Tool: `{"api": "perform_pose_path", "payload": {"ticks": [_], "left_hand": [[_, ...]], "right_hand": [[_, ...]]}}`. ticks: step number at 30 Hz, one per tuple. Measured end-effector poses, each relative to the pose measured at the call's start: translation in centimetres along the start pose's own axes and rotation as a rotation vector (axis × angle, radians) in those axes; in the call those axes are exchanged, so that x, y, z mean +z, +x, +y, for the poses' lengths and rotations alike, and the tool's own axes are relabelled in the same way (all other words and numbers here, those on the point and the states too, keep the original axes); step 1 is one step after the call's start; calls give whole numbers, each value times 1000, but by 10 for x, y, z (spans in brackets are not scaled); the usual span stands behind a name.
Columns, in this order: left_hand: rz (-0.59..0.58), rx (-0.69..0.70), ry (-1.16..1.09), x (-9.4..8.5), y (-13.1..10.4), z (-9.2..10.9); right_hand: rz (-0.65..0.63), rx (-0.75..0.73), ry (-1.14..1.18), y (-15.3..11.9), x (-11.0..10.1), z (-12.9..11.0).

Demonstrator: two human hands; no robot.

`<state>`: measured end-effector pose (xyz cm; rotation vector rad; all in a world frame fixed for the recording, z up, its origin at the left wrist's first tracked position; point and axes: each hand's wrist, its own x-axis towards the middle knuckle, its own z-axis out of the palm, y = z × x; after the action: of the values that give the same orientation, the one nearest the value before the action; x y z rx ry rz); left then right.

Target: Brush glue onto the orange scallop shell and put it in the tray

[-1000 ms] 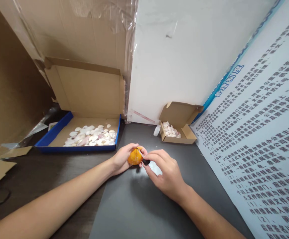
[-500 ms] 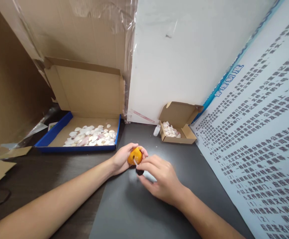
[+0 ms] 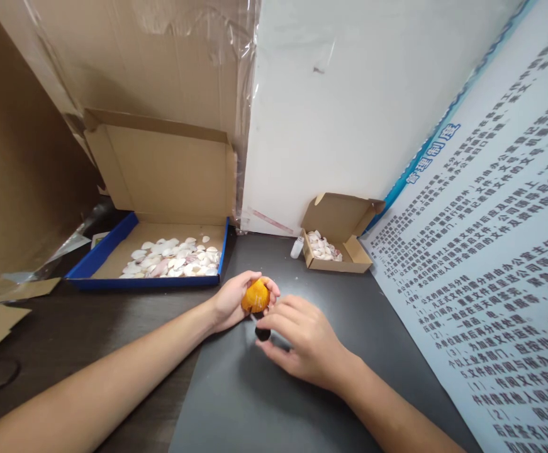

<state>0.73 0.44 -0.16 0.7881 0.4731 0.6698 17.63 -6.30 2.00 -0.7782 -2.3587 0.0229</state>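
An orange, ribbed seashell (image 3: pixel 255 296) rests in my left hand (image 3: pixel 230 301), the fingers curled round its far side and right edge. My right hand (image 3: pixel 304 340) pinches a small black cap (image 3: pixel 263 333) between thumb and fingers, just below the shell. A thin pale applicator stem (image 3: pixel 253 318) sticks out of the cap toward the shell's lower edge. Whether its tip touches the shell I cannot tell. Pale streaks show on the shell's lower face.
At the left, a blue-sided cardboard box (image 3: pixel 146 282) stands open with many pale shells (image 3: pixel 172 258). A smaller cardboard box (image 3: pixel 340 267) with shells is at the right, a small whitish bottle (image 3: pixel 297 248) beside it. Printed sheet (image 3: pixel 500 251) lines the right side.
My right hand has drawn the cap and stem slightly down, from the shell's face to its lower edge. A dark spot on the shell no longer shows. My left hand is nearly still.
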Motion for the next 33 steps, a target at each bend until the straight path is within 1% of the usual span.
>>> {"api": "perform_pose_path", "payload": {"ticks": [2,3,5,7,9,10,13,15,17,19,21,23,27,29,33], "left_hand": [[-7,1,-6,-1,0,0],[-7,1,-8,-1,0,0],[-5,2,-5,0,1,0],[2,2,-4,1,0,1],[15,3,-5,2,0,2],[20,5,-4,3,-1,3],[8,13,9,4,-2,4],[-6,22,1,3,-2,4],[-9,38,-25,3,-2,4],[-6,55,-52,2,-2,3],[-6,62,-68,3,-2,3],[0,57,-73,3,-3,4],[50,48,-76,4,-4,4],[73,40,-94,3,-4,5],[74,49,-148,2,-3,4]], "right_hand": [[-61,-32,37,0,0,0],[-53,-35,49,0,0,0],[32,-10,52,0,-1,1],[134,47,28,0,-1,3],[171,98,1,-1,0,4],[156,108,-5,-1,1,4],[43,72,36,-2,3,2],[9,50,77,-2,3,2],[50,57,91,-2,2,2],[118,103,72,-2,2,3],[159,160,47,-2,2,5],[144,172,48,-2,2,5],[51,90,105,-1,1,2],[86,86,107,0,-1,3],[216,124,24,0,-4,8]]}}
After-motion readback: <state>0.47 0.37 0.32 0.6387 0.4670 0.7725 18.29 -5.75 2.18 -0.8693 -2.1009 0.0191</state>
